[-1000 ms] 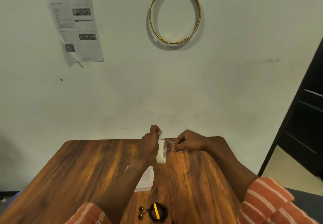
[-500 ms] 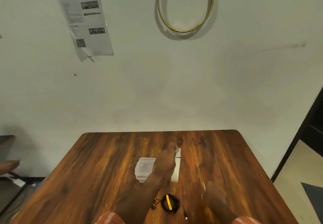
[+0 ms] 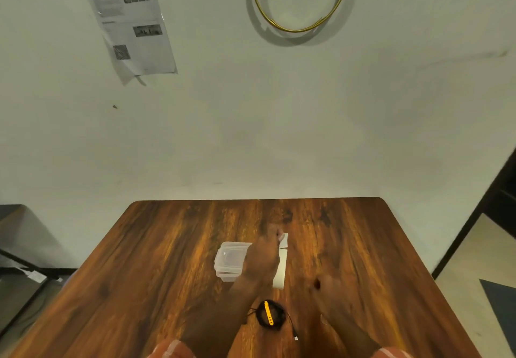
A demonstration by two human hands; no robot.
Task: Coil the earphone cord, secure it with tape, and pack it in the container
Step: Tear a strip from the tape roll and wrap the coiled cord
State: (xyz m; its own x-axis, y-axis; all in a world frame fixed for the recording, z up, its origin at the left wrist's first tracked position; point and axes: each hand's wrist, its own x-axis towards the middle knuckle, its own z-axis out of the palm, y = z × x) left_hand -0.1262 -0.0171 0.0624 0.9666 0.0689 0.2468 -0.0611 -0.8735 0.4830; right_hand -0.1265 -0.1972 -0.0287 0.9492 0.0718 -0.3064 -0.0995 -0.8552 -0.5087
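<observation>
Dim, warm light; my hands smear with motion blur over the glossy brown wooden table (image 3: 167, 260), and wide-angle distortion bends the edges.

Bare forearms emerge from short orange sleeves (image 3: 173, 350) with thin white stripes, both blurred.

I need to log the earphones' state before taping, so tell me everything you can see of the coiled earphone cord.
The earphone cord is black and thin, wound into a small round coil lying flat on the wooden table near its front edge. A yellow strip, probably the inline remote, crosses the coil. One loose end trails right to a small plug; short dark ends poke out on the left. Neither hand touches it.
</observation>
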